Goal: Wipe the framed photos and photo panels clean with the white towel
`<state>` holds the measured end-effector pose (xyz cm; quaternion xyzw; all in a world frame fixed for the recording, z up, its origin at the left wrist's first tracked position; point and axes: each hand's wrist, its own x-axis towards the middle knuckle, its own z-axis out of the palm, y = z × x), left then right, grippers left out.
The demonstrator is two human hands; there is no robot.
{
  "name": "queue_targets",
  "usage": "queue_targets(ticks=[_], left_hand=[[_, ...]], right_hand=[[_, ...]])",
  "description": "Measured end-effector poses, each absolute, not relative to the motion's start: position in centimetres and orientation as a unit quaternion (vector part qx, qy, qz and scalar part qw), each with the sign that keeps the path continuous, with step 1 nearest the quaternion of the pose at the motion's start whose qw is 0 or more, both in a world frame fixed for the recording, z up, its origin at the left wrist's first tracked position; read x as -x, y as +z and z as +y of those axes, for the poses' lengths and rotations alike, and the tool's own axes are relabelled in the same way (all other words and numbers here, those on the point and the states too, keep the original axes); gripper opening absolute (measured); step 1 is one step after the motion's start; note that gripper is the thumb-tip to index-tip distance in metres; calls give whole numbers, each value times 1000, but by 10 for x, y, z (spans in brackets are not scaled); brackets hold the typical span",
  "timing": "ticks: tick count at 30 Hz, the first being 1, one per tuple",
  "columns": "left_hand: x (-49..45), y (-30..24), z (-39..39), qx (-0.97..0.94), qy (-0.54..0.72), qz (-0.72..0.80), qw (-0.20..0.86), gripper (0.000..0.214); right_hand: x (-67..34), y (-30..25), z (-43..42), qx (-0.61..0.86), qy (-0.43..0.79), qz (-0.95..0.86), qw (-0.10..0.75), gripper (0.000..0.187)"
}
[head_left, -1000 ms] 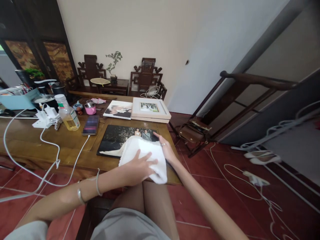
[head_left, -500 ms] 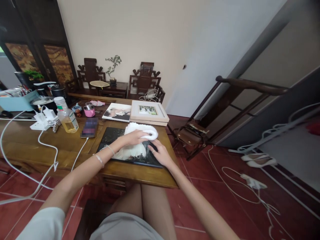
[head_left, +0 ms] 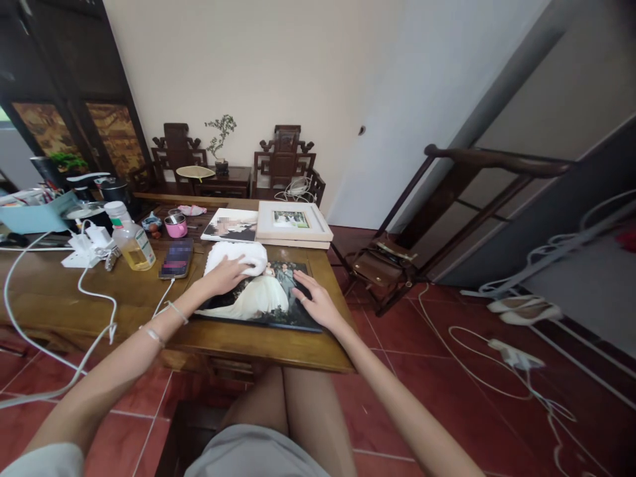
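Note:
A dark photo print (head_left: 268, 311) showing a couple lies flat near the front edge of the wooden table (head_left: 59, 301). My left hand (head_left: 224, 275) presses a folded white cloth (head_left: 238, 254) onto the print's far left corner, fingers curled over it. Over on the print's right edge, my right hand (head_left: 314, 302) rests flat with its fingers spread and holds nothing.
Behind the print lie a white-framed photo (head_left: 293, 222) and another print (head_left: 229, 224). To the left are a phone (head_left: 176, 259) on a white cable, an oil bottle (head_left: 130, 239), a pink cup (head_left: 175, 225) and chargers (head_left: 89, 242). Cables and shoes lie on the red floor at right.
My left hand swept the cloth from the print's near right corner up to its far edge, then left to the far left corner. My right hand shifted slightly along the right edge.

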<state>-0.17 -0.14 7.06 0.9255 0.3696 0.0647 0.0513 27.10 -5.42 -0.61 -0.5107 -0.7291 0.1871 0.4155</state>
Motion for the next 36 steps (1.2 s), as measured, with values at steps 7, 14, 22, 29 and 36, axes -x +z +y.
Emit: queue_targets(ticks=[7, 14, 22, 29, 36], left_hand=[[3, 57, -14, -908, 45, 417, 11, 34], [7, 62, -49, -930, 41, 364, 24, 35], [18, 70, -126, -958, 36, 279, 55, 37], [37, 69, -25, -932, 46, 351, 81, 33], [51, 58, 9, -919, 69, 383, 59, 31]], right_hand=[[-269, -5, -58, 511, 202, -721, 423, 42], [-267, -3, -61, 511, 187, -730, 413, 42], [-268, 0, -59, 507, 195, -734, 407, 41], [-268, 1, -59, 511, 199, -735, 400, 43], [-269, -2, -59, 511, 192, -736, 399, 44]])
